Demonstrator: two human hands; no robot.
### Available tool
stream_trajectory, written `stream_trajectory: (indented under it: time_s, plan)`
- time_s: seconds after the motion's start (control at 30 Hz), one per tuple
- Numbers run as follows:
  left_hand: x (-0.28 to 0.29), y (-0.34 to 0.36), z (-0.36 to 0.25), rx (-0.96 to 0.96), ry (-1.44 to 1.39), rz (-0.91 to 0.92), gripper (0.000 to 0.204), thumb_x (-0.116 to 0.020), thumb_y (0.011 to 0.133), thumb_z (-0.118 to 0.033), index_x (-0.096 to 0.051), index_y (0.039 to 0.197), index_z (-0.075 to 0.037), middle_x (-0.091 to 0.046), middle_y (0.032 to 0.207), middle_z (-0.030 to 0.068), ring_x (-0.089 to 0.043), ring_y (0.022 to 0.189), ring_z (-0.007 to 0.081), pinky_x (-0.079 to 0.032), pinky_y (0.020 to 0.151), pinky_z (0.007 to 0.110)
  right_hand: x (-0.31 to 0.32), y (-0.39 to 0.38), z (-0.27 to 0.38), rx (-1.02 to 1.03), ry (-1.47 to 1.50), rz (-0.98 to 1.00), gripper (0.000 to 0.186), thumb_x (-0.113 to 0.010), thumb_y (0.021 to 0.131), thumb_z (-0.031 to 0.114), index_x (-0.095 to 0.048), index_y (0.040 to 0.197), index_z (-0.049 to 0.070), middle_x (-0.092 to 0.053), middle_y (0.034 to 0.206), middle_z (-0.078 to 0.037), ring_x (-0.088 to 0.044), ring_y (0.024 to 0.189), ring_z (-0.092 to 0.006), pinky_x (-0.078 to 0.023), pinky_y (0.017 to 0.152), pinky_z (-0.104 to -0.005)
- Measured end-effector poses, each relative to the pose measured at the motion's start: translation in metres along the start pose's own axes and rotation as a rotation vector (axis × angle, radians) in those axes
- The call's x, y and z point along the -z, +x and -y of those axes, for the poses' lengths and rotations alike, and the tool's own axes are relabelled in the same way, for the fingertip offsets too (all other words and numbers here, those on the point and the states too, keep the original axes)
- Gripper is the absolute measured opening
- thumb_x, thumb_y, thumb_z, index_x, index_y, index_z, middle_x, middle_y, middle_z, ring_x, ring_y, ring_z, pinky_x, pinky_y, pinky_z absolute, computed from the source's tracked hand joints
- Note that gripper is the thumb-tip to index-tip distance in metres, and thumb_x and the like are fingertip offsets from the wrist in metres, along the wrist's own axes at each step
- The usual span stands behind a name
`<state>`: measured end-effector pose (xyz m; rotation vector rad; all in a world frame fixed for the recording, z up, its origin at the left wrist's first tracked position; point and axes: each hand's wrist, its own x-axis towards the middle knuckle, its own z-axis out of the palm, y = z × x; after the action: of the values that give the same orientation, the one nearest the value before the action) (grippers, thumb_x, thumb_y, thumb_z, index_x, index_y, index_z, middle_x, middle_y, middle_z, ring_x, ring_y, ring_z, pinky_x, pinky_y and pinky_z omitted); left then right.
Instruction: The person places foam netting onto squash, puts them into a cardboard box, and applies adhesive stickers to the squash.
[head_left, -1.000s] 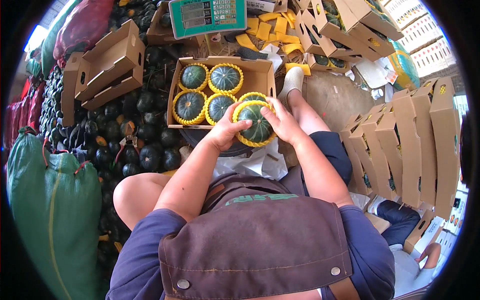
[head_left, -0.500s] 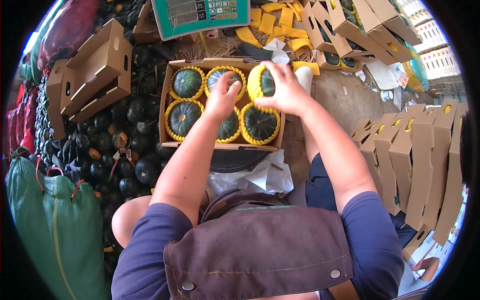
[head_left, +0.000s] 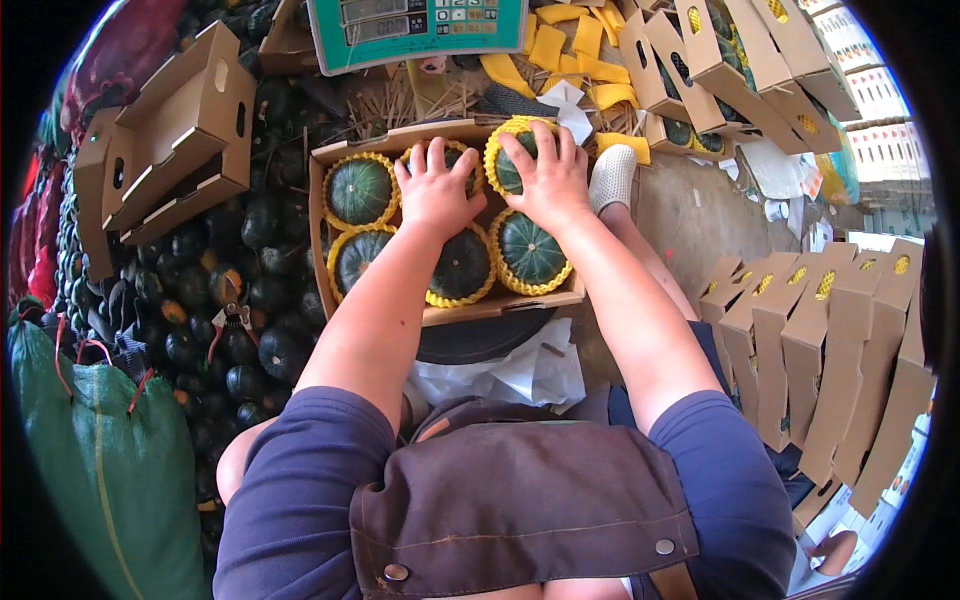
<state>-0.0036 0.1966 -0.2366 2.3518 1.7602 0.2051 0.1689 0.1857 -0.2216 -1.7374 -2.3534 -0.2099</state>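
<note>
A shallow cardboard box (head_left: 318, 235) in front of me holds several dark green squashes in yellow foam net sleeves, in two rows. My left hand (head_left: 438, 195) rests with spread fingers over the back middle squash (head_left: 456, 157), hiding much of it. At the back right corner, my right hand (head_left: 548, 182) grips another sleeved squash (head_left: 508, 177) from above. This squash sits a little high, overlapping the box's far rim. Nearer me lie the front right squash (head_left: 530, 247) and the front middle squash (head_left: 462, 264), partly behind my left forearm.
Beyond the box stands a teal scale display (head_left: 430, 45). Loose squashes (head_left: 285, 350) cover the floor at left, with red-handled pruners (head_left: 232, 318) among them. Nested cardboard trays (head_left: 175, 140) lie above these. Packed boxes (head_left: 800, 330) line the right side. Yellow foam sleeves (head_left: 575, 45) are scattered behind.
My right hand has lowered the sleeved squash into the back right corner and turned it. My left hand has spread over the back middle squash. The view has shifted slightly.
</note>
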Motion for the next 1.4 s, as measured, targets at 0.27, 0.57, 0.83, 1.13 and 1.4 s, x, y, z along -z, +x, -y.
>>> stream_trajectory:
  time_s: [0.27, 0.57, 0.83, 1.13, 1.4]
  plan:
    - [-0.007, -0.004, 0.003, 0.045, -0.05, -0.133, 0.055, -0.064, 0.07, -0.037, -0.047, 0.121, -0.026, -0.031, 0.135, 0.0157, -0.027, 0.125, 0.0394, -0.019, 0.1, 0.059, 0.006, 0.011, -0.007, 0.128, 0.007, 0.288, 0.084, -0.075, 0.06, 0.039, -0.035, 0.133, 0.028, -0.029, 0.134, -0.014, -0.029, 0.121, -0.0401, -0.031, 0.096, -0.0537]
    - [-0.014, -0.005, 0.0, 0.01, -0.055, -0.19, 0.053, -0.063, 0.069, -0.035, -0.049, 0.119, -0.026, -0.034, 0.132, 0.0152, -0.027, 0.124, 0.0394, -0.019, 0.102, 0.057, 0.003, 0.013, -0.013, 0.106, 0.106, 0.416, 0.084, -0.075, 0.057, 0.042, -0.039, 0.131, 0.024, -0.034, 0.132, -0.016, -0.038, 0.115, -0.0376, -0.037, 0.094, -0.0468]
    - [-0.001, -0.002, 0.004, -0.068, 0.011, 0.011, 0.056, -0.059, 0.074, -0.038, -0.044, 0.127, -0.029, -0.032, 0.136, 0.0128, -0.025, 0.128, 0.0375, -0.016, 0.104, 0.055, 0.006, 0.009, -0.002, 0.053, 0.088, 0.515, 0.085, -0.072, 0.063, 0.043, -0.032, 0.136, 0.025, -0.031, 0.137, -0.016, -0.035, 0.12, -0.0367, -0.035, 0.097, -0.0456]
    - [0.016, -0.021, 0.007, -0.214, 0.111, 0.031, 0.061, -0.06, 0.076, -0.039, -0.042, 0.13, -0.019, -0.035, 0.136, 0.0145, -0.028, 0.127, 0.0351, -0.019, 0.104, 0.049, 0.031, -0.018, 0.009, 0.017, 0.174, 0.531, 0.078, -0.063, 0.072, 0.048, -0.033, 0.135, 0.015, -0.026, 0.142, -0.017, -0.023, 0.13, -0.0394, -0.022, 0.103, -0.0547]
    - [-0.01, -0.124, -0.037, -0.268, 0.031, 0.079, 0.045, -0.058, 0.078, -0.039, -0.054, 0.112, -0.011, -0.043, 0.128, 0.0103, -0.032, 0.124, 0.0317, -0.02, 0.103, 0.052, 0.174, -0.174, -0.042, 0.05, 0.738, -0.007, 0.032, -0.061, 0.076, 0.028, -0.061, 0.098, 0.004, -0.061, 0.097, -0.013, -0.057, 0.094, -0.03, -0.044, 0.084, -0.0389]
